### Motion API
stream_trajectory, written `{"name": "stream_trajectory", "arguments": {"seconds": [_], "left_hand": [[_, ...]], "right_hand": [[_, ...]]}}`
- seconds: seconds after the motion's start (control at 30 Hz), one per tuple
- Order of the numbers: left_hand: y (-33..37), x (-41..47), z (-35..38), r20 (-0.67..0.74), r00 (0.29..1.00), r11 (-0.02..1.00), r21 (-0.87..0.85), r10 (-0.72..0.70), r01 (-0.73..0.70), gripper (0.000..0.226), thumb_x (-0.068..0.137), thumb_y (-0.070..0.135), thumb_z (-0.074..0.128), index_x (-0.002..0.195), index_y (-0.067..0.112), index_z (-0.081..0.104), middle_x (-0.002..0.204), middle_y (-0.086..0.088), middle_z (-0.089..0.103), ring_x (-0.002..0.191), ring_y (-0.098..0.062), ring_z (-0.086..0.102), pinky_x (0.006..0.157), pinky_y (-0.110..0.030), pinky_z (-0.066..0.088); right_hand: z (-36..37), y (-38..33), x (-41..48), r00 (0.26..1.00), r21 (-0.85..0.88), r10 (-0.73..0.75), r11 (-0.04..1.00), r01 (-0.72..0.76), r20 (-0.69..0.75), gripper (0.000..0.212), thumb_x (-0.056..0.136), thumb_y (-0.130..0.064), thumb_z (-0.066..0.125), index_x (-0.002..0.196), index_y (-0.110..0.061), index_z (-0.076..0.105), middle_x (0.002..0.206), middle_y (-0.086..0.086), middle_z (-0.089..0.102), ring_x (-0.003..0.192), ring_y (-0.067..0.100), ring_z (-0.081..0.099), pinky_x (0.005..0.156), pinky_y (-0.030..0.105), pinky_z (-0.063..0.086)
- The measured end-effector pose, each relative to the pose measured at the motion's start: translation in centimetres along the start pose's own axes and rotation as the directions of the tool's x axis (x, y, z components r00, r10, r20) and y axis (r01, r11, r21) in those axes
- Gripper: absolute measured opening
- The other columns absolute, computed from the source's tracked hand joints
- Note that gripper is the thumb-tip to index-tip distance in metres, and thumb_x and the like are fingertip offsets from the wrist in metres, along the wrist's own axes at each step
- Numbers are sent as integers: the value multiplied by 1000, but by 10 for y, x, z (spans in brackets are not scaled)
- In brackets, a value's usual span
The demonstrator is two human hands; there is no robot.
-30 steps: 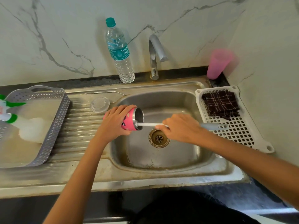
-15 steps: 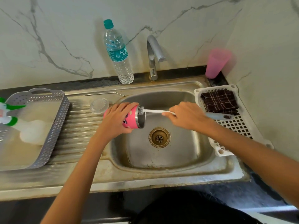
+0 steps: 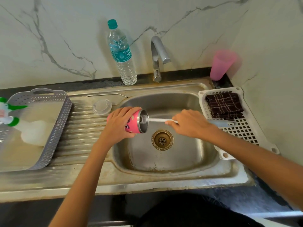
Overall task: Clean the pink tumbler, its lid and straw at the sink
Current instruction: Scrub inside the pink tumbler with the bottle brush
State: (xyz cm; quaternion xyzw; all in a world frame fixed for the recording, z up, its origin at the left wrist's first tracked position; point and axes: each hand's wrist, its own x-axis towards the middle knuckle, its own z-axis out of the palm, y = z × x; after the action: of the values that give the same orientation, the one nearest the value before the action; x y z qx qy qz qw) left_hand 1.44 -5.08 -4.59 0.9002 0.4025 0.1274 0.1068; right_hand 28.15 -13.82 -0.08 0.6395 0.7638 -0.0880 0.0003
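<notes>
The pink tumbler (image 3: 132, 122) lies on its side above the left edge of the sink bowl (image 3: 164, 99), with its open mouth turned to the right. Its wall is bright pink with a few small dark and white marks, and the rim and inside are bare steel. Your left grip (image 3: 121, 123) is wrapped over the top of it, fingers curled round the body and thumb underneath.

A bottle brush (image 3: 159, 120) runs level from the right. Its bristled tip sits just inside the tumbler's mouth. Your right grip (image 3: 190, 123) is closed round the thin white stem, and the pale blue handle sticks out behind it, over the white rack (image 3: 242, 128).

The clear lid (image 3: 102, 106) lies flat on the ridged drainboard, just beyond your left grip. The bent metal straw (image 3: 106, 95) lies farther back along the sink's edge.

The drain (image 3: 162, 140) is below and nearer you, and the tap (image 3: 158, 53) stands at the far side, with no water visible. A water bottle (image 3: 122, 54) stands left of the tap on the counter (image 3: 98, 82), and a pink cup (image 3: 221, 64) stands in the far right corner. A dark checked cloth (image 3: 224, 104) lies on the rack. A grey basket (image 3: 54, 128) sits at the left.
</notes>
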Motion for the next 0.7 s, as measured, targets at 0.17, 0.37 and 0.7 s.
{"name": "stream_trajectory", "arguments": {"seconds": [0.17,0.37,0.7], "left_hand": [[9,1,10,40,999,1000,-25,2,-1,96,57,36,80,142,32,36,134,3,50,121,-24,48,101,-45,40],[6,8,5,23,1000,1000,5,0,0,97,58,38,82,143,32,35,134,4,49,123,-23,46,101,-43,37],[8,16,10,75,997,1000,-22,9,-7,97,59,37,81,144,33,34,134,4,49,122,-22,46,101,-39,35]], "right_hand": [[-11,-14,7,986,-114,-154,983,147,-57,50,99,-52,32,67,-19,51,55,-5,43,49,13,46,51,26,39],[9,0,13,996,-91,-89,992,87,-13,52,100,-51,32,63,-18,49,54,-4,44,47,14,46,49,26,38],[17,0,28,999,-11,-29,1000,29,-26,50,99,-51,33,59,-23,42,53,-4,44,47,14,44,51,29,42]]}}
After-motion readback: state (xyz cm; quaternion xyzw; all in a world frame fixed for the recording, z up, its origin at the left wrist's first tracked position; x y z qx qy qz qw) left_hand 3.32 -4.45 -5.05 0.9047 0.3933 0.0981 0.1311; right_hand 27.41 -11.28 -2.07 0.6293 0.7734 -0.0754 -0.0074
